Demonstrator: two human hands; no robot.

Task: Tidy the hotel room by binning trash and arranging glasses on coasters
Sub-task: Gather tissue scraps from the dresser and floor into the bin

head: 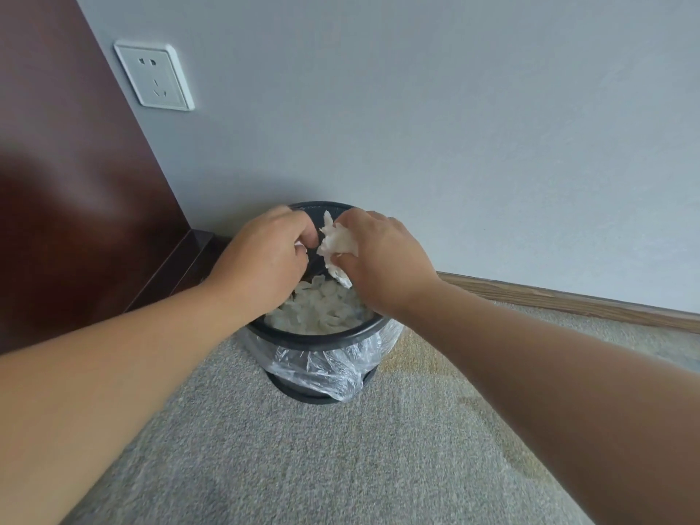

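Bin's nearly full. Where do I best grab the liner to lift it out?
Pinch the liner at the loose bunch hanging outside the bin, low on the near side, coming from the front. There the plastic gathers in folds; higher up it lies tight under the rim. The right hand holds a tissue, so drop that first.

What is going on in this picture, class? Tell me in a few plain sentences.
A person is binning trash. The right hand grips a crumpled tissue over the black bin, which stands on carpet by the wall. The left hand, fingers curled, seems to pinch a small white scrap beside it. A heap of tissues already lies in the bin.
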